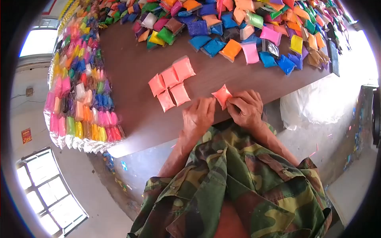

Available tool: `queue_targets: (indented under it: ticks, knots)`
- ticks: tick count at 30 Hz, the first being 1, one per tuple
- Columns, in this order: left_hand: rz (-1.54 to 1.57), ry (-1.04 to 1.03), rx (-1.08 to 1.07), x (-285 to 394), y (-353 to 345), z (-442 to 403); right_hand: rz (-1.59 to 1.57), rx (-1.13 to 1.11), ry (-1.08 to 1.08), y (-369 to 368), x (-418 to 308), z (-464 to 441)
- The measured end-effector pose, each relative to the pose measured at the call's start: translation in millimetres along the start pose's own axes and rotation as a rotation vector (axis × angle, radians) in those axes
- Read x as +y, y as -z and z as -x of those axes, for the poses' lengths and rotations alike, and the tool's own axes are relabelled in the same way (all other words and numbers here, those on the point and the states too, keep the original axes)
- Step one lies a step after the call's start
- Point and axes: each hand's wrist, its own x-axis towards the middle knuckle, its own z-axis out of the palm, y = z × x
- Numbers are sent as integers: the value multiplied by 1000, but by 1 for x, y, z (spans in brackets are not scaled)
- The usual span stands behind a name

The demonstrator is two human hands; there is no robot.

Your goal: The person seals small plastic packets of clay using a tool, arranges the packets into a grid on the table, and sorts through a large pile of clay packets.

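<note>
A coral packet [222, 93] is between the two hands, close to the near edge of the desk [133, 59]. The grip of the right hand [247, 108] is clamped on its right edge, thumb against curled fingers. The grip of the left hand [199, 115] is bunched at the packet's left corner; whether it pinches the film there, I can't fairly tell from this view. Left of and beyond both grips, five more coral packets [170, 76] lie close together on the desk, three in a farther row and two in a nearer one. Farther beyond the grips spreads a heap of mixed-colour packets [231, 50], with orange, blue, pink, yellow and green among them. Well to the left of the grips, rows of colourful bundled packets [79, 103] lie in clear wrapping. Behind the grips is a camouflage jacket [274, 178]; to their right, past the desk edge, is pale plastic sheeting [303, 105].
</note>
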Motion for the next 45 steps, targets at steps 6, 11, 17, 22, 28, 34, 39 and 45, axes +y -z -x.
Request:
queue_targets:
  ticks: [6, 11, 17, 22, 28, 34, 39, 45]
  knots:
    - [25, -31, -43, -1, -4, 10, 12, 39, -14, -5, -4, -2]
    - [-51, -20, 1, -15, 1, -8, 25, 31, 11, -7, -1, 0]
    - [-32, -88, -164, 8, 4, 13, 8, 47, -10, -7, -3, 0]
    - [-105, -22, -13, -14, 0, -2, 9, 59, 0, -7, 0, 2]
    - [47, -68, -84, 7, 5, 0, 8, 45, -6, -5, -1, -1]
    - [-82, -17, -49, -14, 0, -17, 9, 34, 16, -6, 4, 4]
    - [-23, -112, -157, 12, 13, -23, -7, 32, 8, -3, 3, 2]
    - [-182, -66, -312, 5, 14, -44, -19, 48, 18, -4, 3, 4]
